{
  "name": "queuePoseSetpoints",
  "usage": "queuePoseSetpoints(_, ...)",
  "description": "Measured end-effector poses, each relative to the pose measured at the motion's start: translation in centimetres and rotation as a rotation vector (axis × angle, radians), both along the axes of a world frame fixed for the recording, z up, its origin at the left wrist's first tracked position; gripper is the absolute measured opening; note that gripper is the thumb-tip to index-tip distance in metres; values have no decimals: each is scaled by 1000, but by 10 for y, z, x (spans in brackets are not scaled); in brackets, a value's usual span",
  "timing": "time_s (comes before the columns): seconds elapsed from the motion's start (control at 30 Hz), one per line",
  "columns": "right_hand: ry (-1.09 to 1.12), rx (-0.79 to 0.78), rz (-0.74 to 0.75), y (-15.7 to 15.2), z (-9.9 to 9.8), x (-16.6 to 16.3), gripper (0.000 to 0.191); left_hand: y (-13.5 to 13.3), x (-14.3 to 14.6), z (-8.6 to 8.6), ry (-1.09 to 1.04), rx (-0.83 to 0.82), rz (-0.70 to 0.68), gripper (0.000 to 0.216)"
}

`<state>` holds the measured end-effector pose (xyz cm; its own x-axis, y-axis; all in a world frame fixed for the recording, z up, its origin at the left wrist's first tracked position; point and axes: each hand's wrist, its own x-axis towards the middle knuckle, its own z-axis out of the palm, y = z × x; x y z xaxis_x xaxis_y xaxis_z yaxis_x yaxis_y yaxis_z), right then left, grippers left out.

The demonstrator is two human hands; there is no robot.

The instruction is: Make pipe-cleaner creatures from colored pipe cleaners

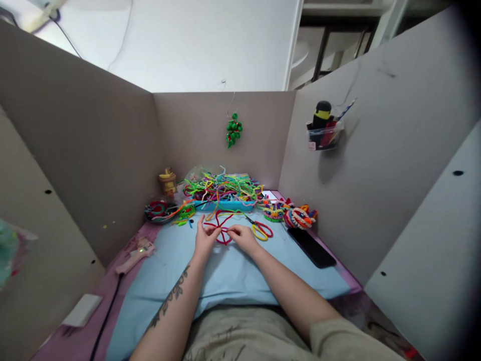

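Observation:
Between my hands is a red pipe cleaner shape [225, 241], with a round lower outline and spokes meeting near its middle. My left hand [206, 233] pinches it from the left, thumb and finger pressed together at a spoke. From the right, my right hand [242, 235] pinches its edge with closed fingertips. Loose red ends stick up above the hands. Just right of my right hand lie scissors [260, 230] with red and yellow handles. Fingers hide part of the shape's centre.
A blue tray [240, 206] heaped with colourful pipe cleaners stands at the back. Finished woven pieces [298, 217] and a black phone [311, 247] lie on the right. A pink glue gun [136, 256] and a white box [82, 310] are on the left. Grey panels surround the table.

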<state>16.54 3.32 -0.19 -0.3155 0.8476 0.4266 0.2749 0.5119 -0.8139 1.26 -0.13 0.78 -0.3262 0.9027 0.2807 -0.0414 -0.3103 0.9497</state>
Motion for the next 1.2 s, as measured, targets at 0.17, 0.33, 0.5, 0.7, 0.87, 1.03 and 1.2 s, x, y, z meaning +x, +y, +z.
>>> queuePoseSetpoints(0.17, 12, 55, -28, 0, 4, 2, 14, -2, 1, 2, 25, 4, 2, 73)
queuePoseSetpoints(0.33, 163, -46, -48, 10, 1, 5, 13, -4, 0, 5, -78, -50, -47, 73)
queuePoseSetpoints(0.5, 423, -366, 81, 13, 3, 6, 18, -4, -1, 9, -259, -99, -143, 70)
queuePoseSetpoints(0.7, 709, -830, 327, 7, 11, 9, 20, -8, -2, 14, -427, -110, -338, 67)
queuePoseSetpoints(0.87, 736, -908, 526, 6, 10, 13, 20, -15, -4, 17, -443, -130, -512, 64)
queuePoseSetpoints(1.03, 679, -842, 406, 9, 11, 14, 20, -9, -5, 13, -372, -128, -399, 60)
queuePoseSetpoints(1.2, 495, -442, 23, 13, 17, 19, 26, 0, -5, 5, -154, -101, -137, 52)
